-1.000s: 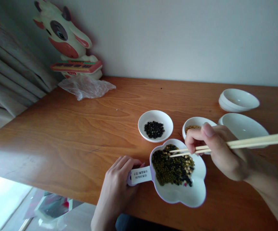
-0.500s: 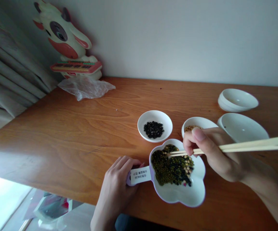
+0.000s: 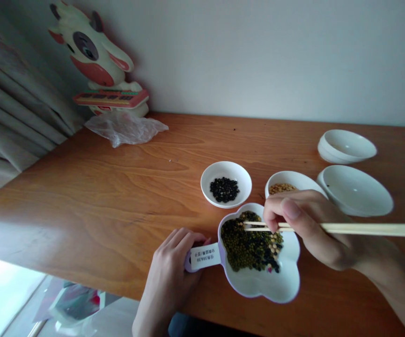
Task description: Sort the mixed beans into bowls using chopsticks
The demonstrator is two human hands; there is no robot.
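Note:
My left hand (image 3: pixel 174 262) is closed round the handle of a lilac-rimmed, flower-shaped dish (image 3: pixel 279 288). A paper label (image 3: pixel 205 255) covers part of that handle. Inside the dish lie mixed beans (image 3: pixel 247 248): green, black and pale yellow ones. My right hand (image 3: pixel 311 224) grips a pair of light wooden chopsticks (image 3: pixel 371 229), their tips slightly apart among the beans near the dish's upper left. Whether a bean sits between the tips I cannot tell. Behind the dish stands a white bowl (image 3: pixel 205 192) of black beans (image 3: pixel 224 189). Another white bowl (image 3: pixel 304 180), holding yellow beans (image 3: pixel 281 188), is partly hidden by my right hand.
Two more white bowls stand at the right, a nearer one (image 3: pixel 360 189) and a farther one (image 3: pixel 348 145) that looks stacked. A clear plastic bag (image 3: pixel 127 128) lies before a cow-shaped toy keyboard (image 3: pixel 113 96) at the back left. The table's front edge runs below my left hand.
The chopsticks' back ends have dropped lower and their tips have parted a little. My right hand has shifted slightly, uncovering more yellow beans. My left hand and the dish stay practically still.

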